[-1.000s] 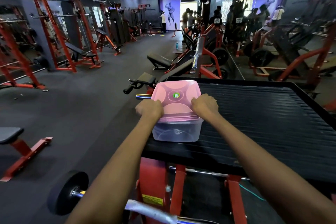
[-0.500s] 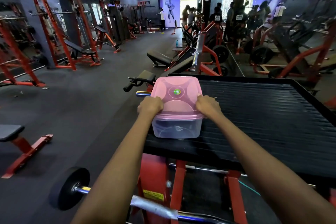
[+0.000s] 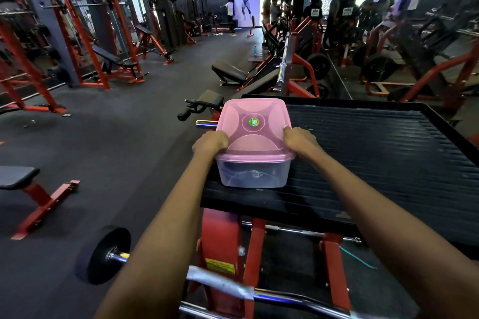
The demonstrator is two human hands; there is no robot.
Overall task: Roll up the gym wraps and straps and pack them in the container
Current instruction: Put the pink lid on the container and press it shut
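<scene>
A clear plastic container (image 3: 252, 175) with a translucent pink lid (image 3: 252, 124) stands on the left near part of a black ribbed platform (image 3: 375, 153). The lid carries a small green round sticker. My left hand (image 3: 211, 144) grips the lid's left edge and my right hand (image 3: 299, 138) grips its right edge, fingers curled over the rim. Through the clear wall I make out dark shapes inside, too dim to name. No wraps or straps lie outside the box.
The platform sits on a red machine frame (image 3: 220, 238). A barbell with a black plate (image 3: 103, 254) crosses below my arms. Red racks and benches line the left wall. Several people stand at the far end. A wall mirror runs along the right.
My hands stay on the lid's sides, slightly further apart along its edges. The camera has tipped a little, so the box sits a bit higher in view.
</scene>
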